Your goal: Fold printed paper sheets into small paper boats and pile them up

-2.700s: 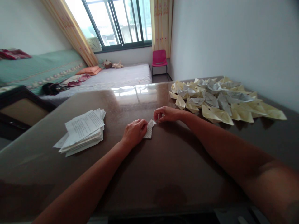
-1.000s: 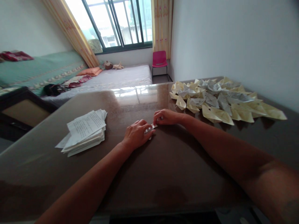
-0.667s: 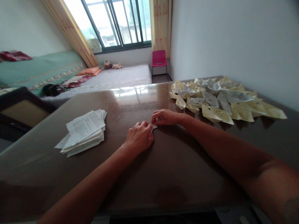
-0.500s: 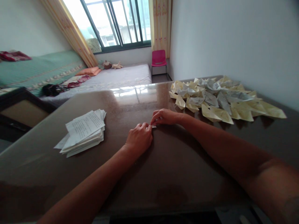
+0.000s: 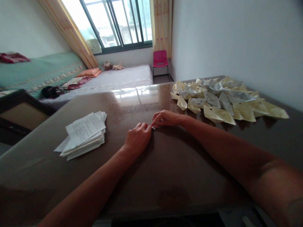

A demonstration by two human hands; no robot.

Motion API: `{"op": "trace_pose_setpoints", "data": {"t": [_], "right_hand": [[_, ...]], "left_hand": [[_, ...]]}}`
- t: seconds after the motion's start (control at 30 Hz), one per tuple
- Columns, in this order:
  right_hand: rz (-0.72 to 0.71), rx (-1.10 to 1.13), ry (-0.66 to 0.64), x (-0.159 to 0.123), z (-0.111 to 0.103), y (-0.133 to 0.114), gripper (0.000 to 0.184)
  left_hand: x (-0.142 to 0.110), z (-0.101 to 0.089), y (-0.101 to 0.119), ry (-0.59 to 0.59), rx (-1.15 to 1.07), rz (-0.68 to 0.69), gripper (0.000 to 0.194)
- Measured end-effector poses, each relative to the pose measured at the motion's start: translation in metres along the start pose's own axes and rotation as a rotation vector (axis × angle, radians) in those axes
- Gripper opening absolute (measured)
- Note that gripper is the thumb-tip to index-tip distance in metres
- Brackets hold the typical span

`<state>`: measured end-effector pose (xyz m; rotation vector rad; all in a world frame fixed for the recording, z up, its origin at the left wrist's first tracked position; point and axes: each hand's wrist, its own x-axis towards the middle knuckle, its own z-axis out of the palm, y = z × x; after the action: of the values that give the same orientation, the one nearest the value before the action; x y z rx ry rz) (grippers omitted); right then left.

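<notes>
The small white folded-paper piece (image 5: 153, 128) sits at two o'clock from the bare left hand (image 5: 139, 136), eight o'clock from the bare right hand (image 5: 166, 118), both pinching it narrowly (long axis hidden).

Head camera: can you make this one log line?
left hand: at small white paper piece; right hand: at same piece; left side: stack of white printed sheets; right side: cream and grey folded-paper boats

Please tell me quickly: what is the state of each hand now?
Left hand: closed on a small paper piece, mostly hidden.
Right hand: partly closed, fingertips at the same piece; whether it grips cannot be told.
</notes>
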<state>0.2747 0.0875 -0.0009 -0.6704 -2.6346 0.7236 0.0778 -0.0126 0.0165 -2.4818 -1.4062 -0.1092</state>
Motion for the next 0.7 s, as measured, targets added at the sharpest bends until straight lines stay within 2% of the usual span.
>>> {"op": "trace_pose_setpoints", "data": {"t": [0.3,0.47,0.7], "right_hand": [[-0.033,-0.373,0.068,-0.001,0.007,-0.014,0.022],[-0.005,-0.56,0.121,0.003,0.013,-0.024,0.024],[-0.046,-0.594,0.079,0.003,0.014,-0.026,0.025]], "left_hand": [[0.001,0.003,-0.004,0.05,0.013,-0.013,0.024],[0.003,0.003,-0.006,0.128,0.031,-0.013,0.028],[0.004,0.007,-0.008,0.14,0.118,0.04,0.022]]}}
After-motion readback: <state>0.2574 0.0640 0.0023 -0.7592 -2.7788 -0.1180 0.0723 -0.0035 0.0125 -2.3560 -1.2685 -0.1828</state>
